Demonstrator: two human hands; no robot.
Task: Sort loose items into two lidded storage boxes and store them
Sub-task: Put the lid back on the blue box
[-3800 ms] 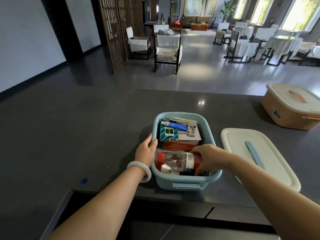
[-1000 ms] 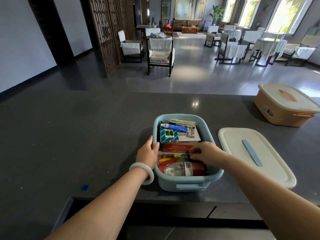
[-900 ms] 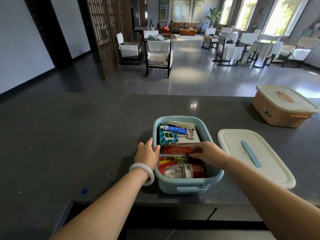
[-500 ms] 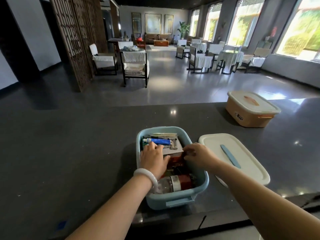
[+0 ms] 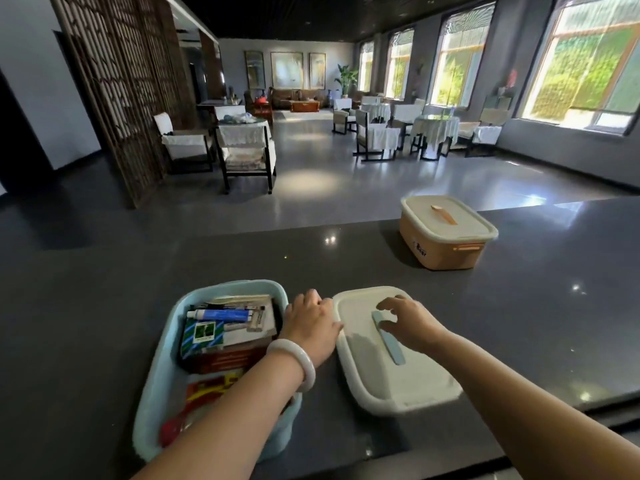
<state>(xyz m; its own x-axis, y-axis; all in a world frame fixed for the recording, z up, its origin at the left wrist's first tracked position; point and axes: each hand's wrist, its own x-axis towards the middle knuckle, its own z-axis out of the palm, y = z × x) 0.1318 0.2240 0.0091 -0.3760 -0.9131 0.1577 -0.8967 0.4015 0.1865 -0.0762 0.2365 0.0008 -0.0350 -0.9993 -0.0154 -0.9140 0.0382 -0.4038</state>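
**Now for the lid (image 5: 374, 382): hands leave the packed blue box (image 5: 157, 362)**

Moments ago both hands were down among the contents of the blue box; here they have crossed to the white lid lying flat on the dark counter (image 5: 104, 306) just to its right. The left hand (image 5: 310, 323) sits knuckles-up in the gap between box and lid, thumb against the lid's near-left edge and fingers curled down at the rim. Whether they have hooked under it cannot be told from this angle. The right hand (image 5: 414, 325) hangs over the middle of the lid, its fingers spread and bent above the far end of the blue handle (image 5: 393, 344), not closed on it.

The box itself stands uncovered at the counter's near edge, filled with a tube (image 5: 218, 315), cartons (image 5: 228, 355) and other small goods, the left forearm passing over its near corner. The orange box (image 5: 446, 249) waits well apart at the far right, its own lid already on.

The move away from the contents suggests the sorting into this box is finished and the covering step is starting; what remains, by the look of it, is to lift the lid, seat it on the blue box and put both boxes away
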